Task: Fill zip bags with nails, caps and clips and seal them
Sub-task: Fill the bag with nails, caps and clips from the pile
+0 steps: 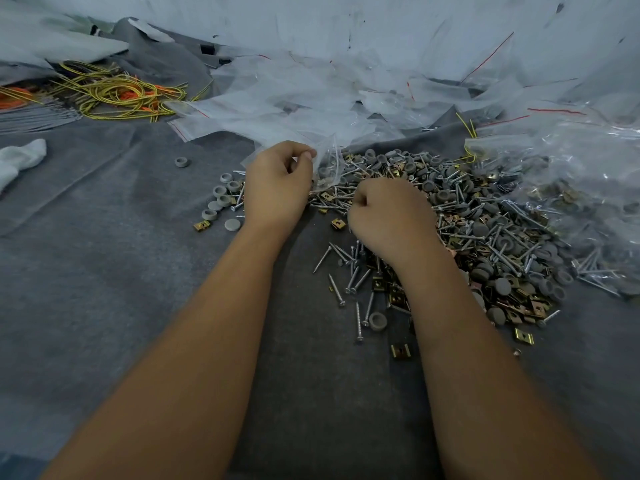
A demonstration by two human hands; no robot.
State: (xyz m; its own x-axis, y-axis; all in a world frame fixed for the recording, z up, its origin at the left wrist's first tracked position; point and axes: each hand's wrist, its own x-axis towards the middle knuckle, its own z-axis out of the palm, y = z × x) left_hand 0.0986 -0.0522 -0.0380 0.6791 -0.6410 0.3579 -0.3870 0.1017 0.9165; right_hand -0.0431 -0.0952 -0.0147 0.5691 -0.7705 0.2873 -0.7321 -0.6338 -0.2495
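Hardware lies heaped on a grey cloth (104, 271): a pile (485, 230) of silver nails, grey caps and brass clips, mixed together, spreading to the right of both hands. The left hand (277, 188) is raised at the pile's left edge, its thumb and forefinger pinching the rim of a small clear bag (329, 164) that hangs down with its lower end touching the pile. What is in the bag cannot be made out through the plastic. The right hand (388, 216) rests knuckles-up on the pile just beside the bag, fingers curled under into a fist; whether it has hold of any pieces cannot be told, as the palm is hidden. Loose nails (349, 271) and a few clips (401, 350) lie scattered on the cloth between the forearms. A small group of caps (221, 202) sits just left of the left hand, with one more cap (181, 162) apart from them. Beyond the hands, empty bags (311, 98) with red seal lines lie in a loose drift, and more crumpled plastic (571, 161) covers the pile's right side. Yellow and orange cords (117, 91) lie tangled at far left, and a white rag (20, 161) rests at the left edge.
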